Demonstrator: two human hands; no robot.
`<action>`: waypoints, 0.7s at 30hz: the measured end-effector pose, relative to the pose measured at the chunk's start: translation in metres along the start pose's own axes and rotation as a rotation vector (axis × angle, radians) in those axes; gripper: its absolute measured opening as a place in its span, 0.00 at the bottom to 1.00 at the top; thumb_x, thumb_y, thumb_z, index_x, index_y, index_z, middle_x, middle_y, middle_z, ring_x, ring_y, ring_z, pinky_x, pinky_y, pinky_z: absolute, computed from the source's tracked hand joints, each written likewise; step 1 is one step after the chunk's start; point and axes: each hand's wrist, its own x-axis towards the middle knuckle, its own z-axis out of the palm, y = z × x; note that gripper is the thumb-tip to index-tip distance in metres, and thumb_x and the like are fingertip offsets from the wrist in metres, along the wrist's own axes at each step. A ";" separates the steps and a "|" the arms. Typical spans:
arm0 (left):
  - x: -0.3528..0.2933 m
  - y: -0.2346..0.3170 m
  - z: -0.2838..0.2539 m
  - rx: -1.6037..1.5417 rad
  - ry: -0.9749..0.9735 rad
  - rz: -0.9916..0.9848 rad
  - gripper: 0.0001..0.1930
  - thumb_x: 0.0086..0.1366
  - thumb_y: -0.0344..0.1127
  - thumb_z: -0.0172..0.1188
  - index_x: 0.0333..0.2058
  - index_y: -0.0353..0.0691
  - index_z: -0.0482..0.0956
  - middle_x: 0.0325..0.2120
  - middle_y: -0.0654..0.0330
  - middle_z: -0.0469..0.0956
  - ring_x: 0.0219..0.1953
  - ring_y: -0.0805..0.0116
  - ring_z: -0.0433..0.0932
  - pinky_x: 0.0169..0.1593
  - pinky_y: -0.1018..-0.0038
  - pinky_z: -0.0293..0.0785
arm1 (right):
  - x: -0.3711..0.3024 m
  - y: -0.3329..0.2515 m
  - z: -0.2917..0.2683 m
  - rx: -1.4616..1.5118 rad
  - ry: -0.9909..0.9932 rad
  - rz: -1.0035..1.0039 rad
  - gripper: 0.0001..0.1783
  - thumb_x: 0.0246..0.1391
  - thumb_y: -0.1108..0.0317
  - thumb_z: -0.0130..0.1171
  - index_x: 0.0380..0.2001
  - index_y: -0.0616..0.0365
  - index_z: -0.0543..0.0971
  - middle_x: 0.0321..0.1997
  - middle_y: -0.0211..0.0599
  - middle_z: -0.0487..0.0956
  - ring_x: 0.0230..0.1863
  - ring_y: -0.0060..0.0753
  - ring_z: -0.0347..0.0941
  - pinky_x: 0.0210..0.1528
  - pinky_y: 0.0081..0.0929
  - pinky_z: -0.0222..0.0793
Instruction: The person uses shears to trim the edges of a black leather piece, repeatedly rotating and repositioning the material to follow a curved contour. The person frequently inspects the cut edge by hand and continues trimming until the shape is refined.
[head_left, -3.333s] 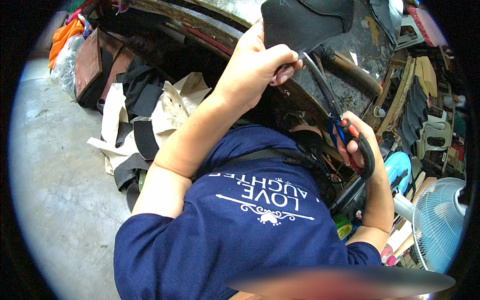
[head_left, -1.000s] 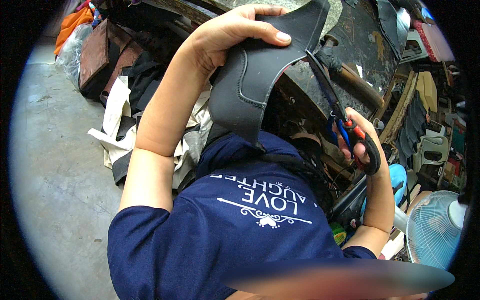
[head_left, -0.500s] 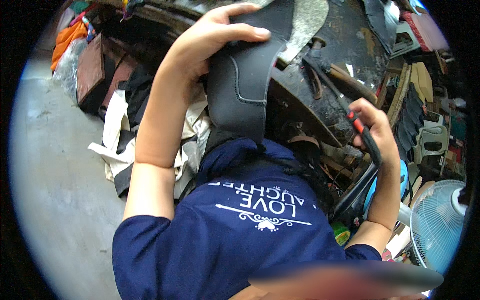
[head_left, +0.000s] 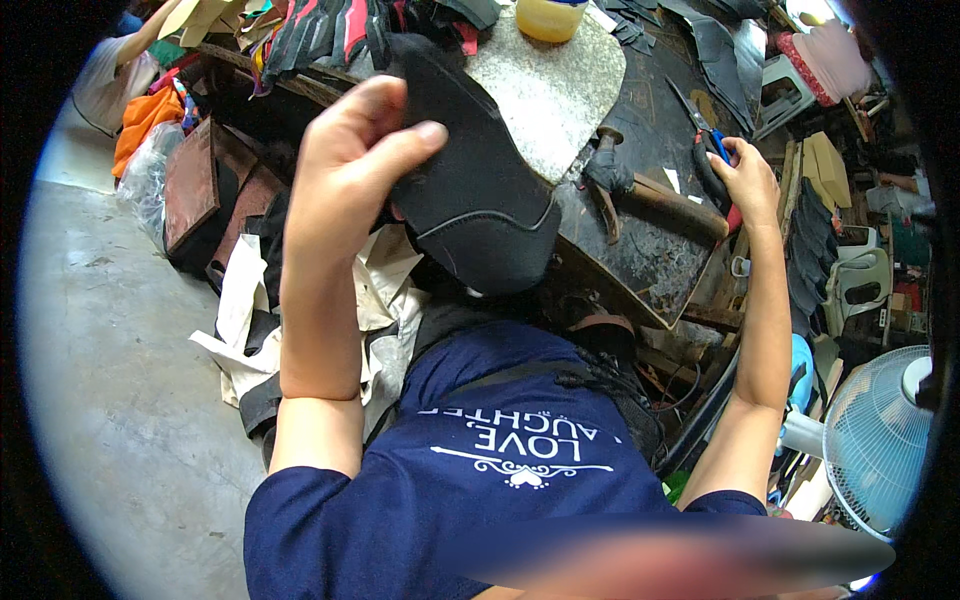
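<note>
Overhead, at far left, an orange item (head_left: 145, 120) sits above a clear plastic bag (head_left: 152, 172), with reddish-brown boards (head_left: 192, 180) just beside it and pale scraps (head_left: 240, 285) lower down. Next comes the worker's left hand (head_left: 345, 165), partly blurred and closed on a black stitched piece (head_left: 475, 185), which hangs above the lap at the near edge of a dark workbench (head_left: 648, 105), the thumb pressed along its side. Behind the piece lies a grey speckled slab (head_left: 545, 95); a wooden-handled hammer (head_left: 680, 207) rests to its right. Farther right, the right hand (head_left: 748, 182) has its fingertips at the handles of scissors (head_left: 708, 150), their blades over the bench; whether it grips them cannot be told. A fan (head_left: 880, 440) stands at far right.
</note>
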 end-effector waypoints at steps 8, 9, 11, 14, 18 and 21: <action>0.002 0.026 0.004 -0.640 0.362 0.289 0.14 0.62 0.32 0.57 0.46 0.33 0.75 0.43 0.49 0.80 0.43 0.58 0.81 0.47 0.63 0.79 | -0.059 -0.113 -0.125 0.876 -0.296 -0.694 0.26 0.45 0.46 0.62 0.30 0.62 0.77 0.24 0.37 0.73 0.26 0.35 0.70 0.30 0.28 0.66; 0.001 0.019 0.014 -0.703 0.388 0.213 0.14 0.62 0.33 0.56 0.46 0.33 0.75 0.43 0.50 0.80 0.43 0.59 0.81 0.47 0.63 0.79 | -0.066 -0.125 -0.126 0.934 -0.568 -0.773 0.34 0.43 0.38 0.57 0.35 0.63 0.76 0.29 0.39 0.74 0.30 0.36 0.71 0.34 0.29 0.67; -0.010 -0.001 0.046 -0.709 0.347 0.039 0.05 0.59 0.29 0.60 0.34 0.37 0.76 0.31 0.57 0.79 0.31 0.69 0.80 0.36 0.70 0.81 | -0.072 -0.147 -0.106 0.934 -0.758 -0.750 0.53 0.38 0.21 0.47 0.47 0.64 0.74 0.37 0.43 0.75 0.37 0.37 0.73 0.40 0.31 0.68; -0.025 -0.030 0.084 -0.766 0.107 -0.007 0.16 0.57 0.25 0.63 0.43 0.39 0.70 0.35 0.59 0.78 0.35 0.68 0.80 0.34 0.72 0.82 | -0.067 -0.169 -0.055 1.364 -0.552 -0.439 0.59 0.41 0.19 0.48 0.58 0.66 0.68 0.51 0.46 0.74 0.50 0.39 0.73 0.54 0.36 0.67; -0.018 -0.064 0.085 -0.577 0.033 -0.241 0.16 0.62 0.27 0.61 0.46 0.37 0.68 0.38 0.56 0.78 0.35 0.63 0.82 0.30 0.74 0.82 | -0.042 -0.165 -0.016 1.730 -0.345 -0.072 0.28 0.57 0.56 0.60 0.54 0.66 0.71 0.52 0.41 0.76 0.52 0.34 0.73 0.58 0.34 0.67; -0.014 -0.082 0.063 -0.594 0.060 -0.283 0.10 0.68 0.32 0.55 0.45 0.37 0.68 0.36 0.52 0.79 0.32 0.61 0.83 0.30 0.74 0.82 | -0.025 -0.159 -0.003 1.684 -0.289 -0.011 0.16 0.58 0.68 0.60 0.47 0.63 0.75 0.43 0.38 0.79 0.42 0.32 0.78 0.41 0.30 0.76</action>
